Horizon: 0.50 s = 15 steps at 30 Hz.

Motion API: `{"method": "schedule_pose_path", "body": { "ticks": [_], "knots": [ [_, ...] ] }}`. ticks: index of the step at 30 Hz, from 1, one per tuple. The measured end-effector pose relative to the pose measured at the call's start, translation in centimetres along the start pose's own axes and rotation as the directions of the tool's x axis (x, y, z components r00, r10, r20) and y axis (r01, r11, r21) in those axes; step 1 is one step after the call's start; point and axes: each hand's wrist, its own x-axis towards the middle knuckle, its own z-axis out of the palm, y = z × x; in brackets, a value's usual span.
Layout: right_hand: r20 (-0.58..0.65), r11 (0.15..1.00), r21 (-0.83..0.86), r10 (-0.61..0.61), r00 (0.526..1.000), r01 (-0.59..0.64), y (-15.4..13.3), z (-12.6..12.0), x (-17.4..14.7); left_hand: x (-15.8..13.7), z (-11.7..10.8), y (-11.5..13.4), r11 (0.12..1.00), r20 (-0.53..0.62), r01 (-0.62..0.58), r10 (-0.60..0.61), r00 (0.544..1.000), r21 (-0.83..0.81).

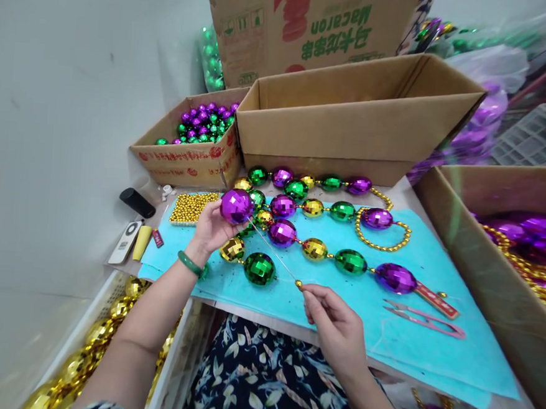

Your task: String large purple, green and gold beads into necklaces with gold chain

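Note:
My left hand [213, 225], with a green bangle at the wrist, is closed round a large faceted purple bead [235, 206]. A thin straight thread or needle [274, 249] runs from that bead down to a small gold bead [298, 284]. My right hand [334, 324] pinches at the gold bead, fingers closed; whether the grip is on the bead or the thread beside it is hard to tell. Below my left hand lie a gold faceted bead [232, 249] and a green faceted bead [260, 268]. Strung rows of purple, gold and green beads [314, 249] stretch behind my hands.
A blue cloth [339, 334] covers the table. Pink thread snips [426, 320] lie at right, small gold beads [193, 208] fill a tray at left. Cardboard boxes [334, 134] stand behind, another box [502, 333] at right. A white crate [77, 334] holds gold beads below left.

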Motion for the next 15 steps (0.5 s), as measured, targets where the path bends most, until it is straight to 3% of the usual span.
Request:
{"method": "schedule_pose_path", "body": {
  "ticks": [9, 15],
  "knots": [
    [-0.025, 0.998, -0.050, -0.044, 0.999, 0.043, -0.8, -0.4, -1.0, -2.1, 0.9, -1.2, 0.997, 0.047, 0.034, -0.031, 0.998, -0.066],
    [-0.049, 0.993, -0.107, -0.060, 0.997, 0.055, -1.4, -1.2, -1.6, -2.7, 1.2, -1.3, 0.993, 0.021, -0.083, 0.082, 0.996, 0.086]
  ]
}}
